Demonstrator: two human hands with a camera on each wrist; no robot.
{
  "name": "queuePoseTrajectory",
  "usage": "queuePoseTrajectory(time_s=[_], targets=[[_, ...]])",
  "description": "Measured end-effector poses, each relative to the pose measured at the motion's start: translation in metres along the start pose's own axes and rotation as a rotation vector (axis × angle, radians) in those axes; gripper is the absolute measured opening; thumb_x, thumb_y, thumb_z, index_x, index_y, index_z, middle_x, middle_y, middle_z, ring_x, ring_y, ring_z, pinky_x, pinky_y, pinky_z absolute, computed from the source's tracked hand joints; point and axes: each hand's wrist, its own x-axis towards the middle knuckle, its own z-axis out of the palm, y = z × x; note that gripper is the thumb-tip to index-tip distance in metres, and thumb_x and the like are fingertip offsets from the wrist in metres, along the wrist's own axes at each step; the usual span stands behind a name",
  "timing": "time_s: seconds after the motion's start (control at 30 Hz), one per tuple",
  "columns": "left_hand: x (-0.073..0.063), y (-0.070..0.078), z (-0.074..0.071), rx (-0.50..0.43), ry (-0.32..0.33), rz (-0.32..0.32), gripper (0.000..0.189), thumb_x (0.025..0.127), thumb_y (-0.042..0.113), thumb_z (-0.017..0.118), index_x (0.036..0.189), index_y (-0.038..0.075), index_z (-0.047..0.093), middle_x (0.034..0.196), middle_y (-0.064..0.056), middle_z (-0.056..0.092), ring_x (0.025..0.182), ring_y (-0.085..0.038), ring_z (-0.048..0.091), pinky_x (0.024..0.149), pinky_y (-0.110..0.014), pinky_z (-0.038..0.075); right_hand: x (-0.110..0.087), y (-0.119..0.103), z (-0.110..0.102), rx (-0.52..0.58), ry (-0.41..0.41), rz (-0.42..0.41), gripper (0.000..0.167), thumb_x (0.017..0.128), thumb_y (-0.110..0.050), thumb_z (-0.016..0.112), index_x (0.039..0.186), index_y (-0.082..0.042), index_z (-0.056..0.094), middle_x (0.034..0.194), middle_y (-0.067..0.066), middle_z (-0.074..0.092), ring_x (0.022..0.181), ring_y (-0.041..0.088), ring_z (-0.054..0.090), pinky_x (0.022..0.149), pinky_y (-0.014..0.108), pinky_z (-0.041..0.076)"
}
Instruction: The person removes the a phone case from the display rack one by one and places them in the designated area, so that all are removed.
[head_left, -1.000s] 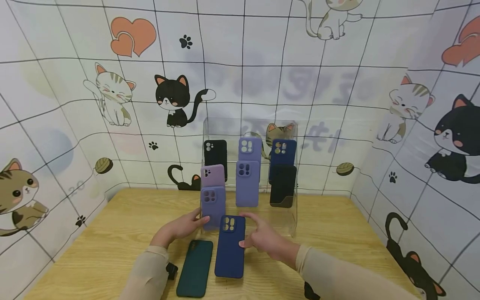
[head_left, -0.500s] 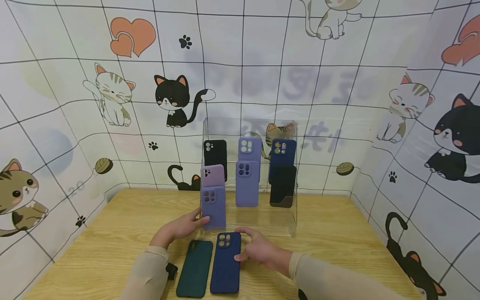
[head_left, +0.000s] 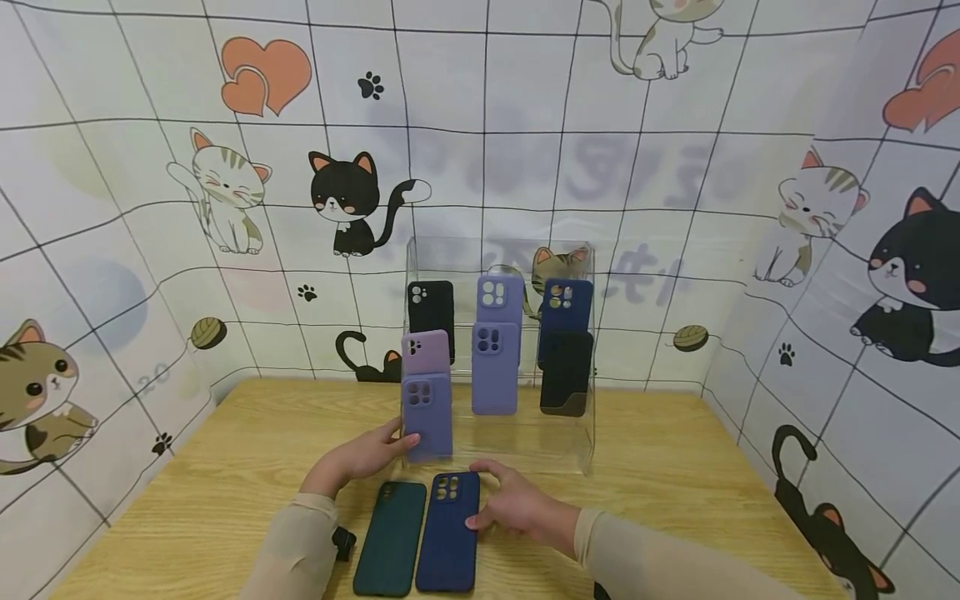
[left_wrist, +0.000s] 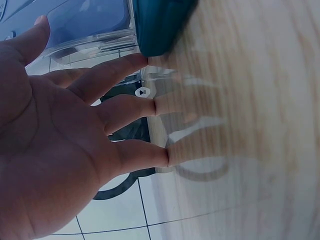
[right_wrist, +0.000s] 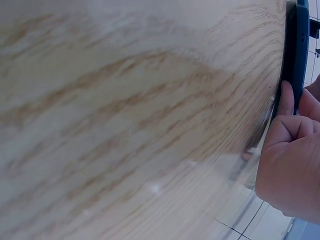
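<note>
By the rack (head_left: 517,437), left hand (head_left: 360,454) splays, partly hidden; right hand (head_left: 519,502) pinches navy case (head_left: 448,542).

the dark blue phone case (head_left: 448,533) lies in front of the clear stand (head_left: 517,440), outer back up, long sides slanting slightly, with its camera cutouts at the end nearer the stand; whether it sits fully flat is hard to tell. the stand itself is see-through, stepped and upright, bearing seven phone cases (head_left: 495,375): a column of three at its left, two in its middle and two at its right.
</note>
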Motion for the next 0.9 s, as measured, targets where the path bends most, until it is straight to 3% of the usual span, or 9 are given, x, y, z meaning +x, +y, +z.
queuePoseTrajectory(time_s=[0.07, 0.13, 0.3, 0.37, 0.47, 0.57, 0.7, 0.77, 0.9], targets=[[0.0, -0.0003, 0.0001, 0.0, 0.0, -0.003, 0.086, 0.108, 0.061, 0.05, 0.172, 0.011, 0.02, 0.169, -0.025, 0.04, 0.156, -0.051, 0.037, 0.122, -0.072, 0.033, 0.0006, -0.0005, 0.0002, -0.018, 0.008, -0.002, 0.087, 0.083, 0.002, 0.086, 0.159, -0.018, 0.047, 0.062, 0.0, 0.061, 0.046, 0.011, 0.016, 0.047, 0.027, 0.017], [0.0001, -0.0005, 0.0002, 0.0, 0.003, -0.006, 0.086, 0.108, 0.061, 0.05, 0.172, 0.011, 0.021, 0.169, -0.025, 0.04, 0.156, -0.051, 0.038, 0.122, -0.072, 0.034, 0.0012, -0.0017, 0.0002, -0.038, 0.012, -0.011, 0.087, 0.083, 0.001, 0.087, 0.159, -0.018, 0.048, 0.077, 0.006, 0.068, 0.047, 0.012, 0.022, 0.048, 0.029, 0.021], [0.0003, -0.0005, 0.0002, 0.006, 0.004, -0.007, 0.087, 0.108, 0.062, 0.05, 0.172, 0.011, 0.021, 0.169, -0.025, 0.039, 0.156, -0.052, 0.037, 0.122, -0.072, 0.034, 0.0008, -0.0047, -0.0002, -0.074, 0.019, -0.037, 0.085, 0.083, 0.0, 0.087, 0.158, -0.014, 0.049, 0.141, 0.022, 0.059, 0.062, 0.018, 0.049, 0.062, 0.035, 0.038], [0.0004, -0.0002, 0.0002, 0.009, 0.002, -0.007, 0.088, 0.108, 0.063, 0.05, 0.172, 0.011, 0.021, 0.169, -0.026, 0.039, 0.156, -0.052, 0.036, 0.122, -0.072, 0.034, 0.0004, -0.0043, -0.0003, -0.075, 0.019, -0.04, 0.085, 0.083, 0.0, 0.087, 0.158, -0.012, 0.049, 0.139, 0.022, 0.062, 0.063, 0.018, 0.052, 0.063, 0.035, 0.039], [0.0001, 0.0003, -0.0002, 0.009, 0.0, -0.009, 0.087, 0.108, 0.062, 0.05, 0.172, 0.011, 0.021, 0.169, -0.026, 0.039, 0.156, -0.052, 0.036, 0.122, -0.072, 0.034, 0.0005, -0.0025, 0.0003, -0.078, 0.018, -0.032, 0.084, 0.084, -0.001, 0.088, 0.157, -0.011, 0.048, 0.103, 0.014, 0.078, 0.053, 0.015, 0.04, 0.054, 0.032, 0.029], [-0.0001, 0.0009, -0.0006, 0.008, 0.001, -0.006, 0.087, 0.108, 0.061, 0.05, 0.172, 0.011, 0.02, 0.169, -0.026, 0.039, 0.156, -0.052, 0.037, 0.122, -0.072, 0.034, 0.0012, -0.001, 0.0007, -0.095, 0.023, -0.039, 0.081, 0.084, -0.002, 0.088, 0.156, -0.01, 0.049, 0.078, 0.009, 0.078, 0.049, 0.012, 0.045, 0.054, 0.03, 0.028], [0.0, 0.0015, -0.0011, 0.008, 0.0, -0.006, 0.086, 0.108, 0.061, 0.05, 0.172, 0.011, 0.02, 0.17, -0.026, 0.038, 0.156, -0.052, 0.036, 0.122, -0.072, 0.034, 0.0013, -0.0008, 0.0007, -0.124, 0.036, -0.061, 0.08, 0.084, -0.002, 0.089, 0.154, -0.008, 0.05, 0.077, 0.008, 0.079, 0.065, 0.02, 0.073, 0.073, 0.032, 0.049], [-0.0001, 0.0016, -0.0011, 0.005, -0.002, -0.009, 0.087, 0.108, 0.061, 0.05, 0.172, 0.011, 0.02, 0.17, -0.026, 0.037, 0.156, -0.052, 0.036, 0.122, -0.072, 0.033, 0.0011, -0.0014, -0.0005, -0.122, 0.033, -0.064, 0.081, 0.084, -0.002, 0.088, 0.154, -0.007, 0.05, 0.08, 0.01, 0.079, 0.071, 0.024, 0.077, 0.083, 0.036, 0.055], [-0.0002, 0.001, -0.0007, 0.003, -0.002, -0.009, 0.087, 0.108, 0.062, 0.05, 0.172, 0.011, 0.019, 0.17, -0.026, 0.037, 0.156, -0.052, 0.036, 0.122, -0.072, 0.033, 0.0, -0.0045, -0.0065, -0.112, 0.02, -0.067, 0.081, 0.085, -0.002, 0.087, 0.155, -0.006, 0.049, 0.108, 0.016, 0.079, 0.079, 0.026, 0.08, 0.096, 0.048, 0.06]])
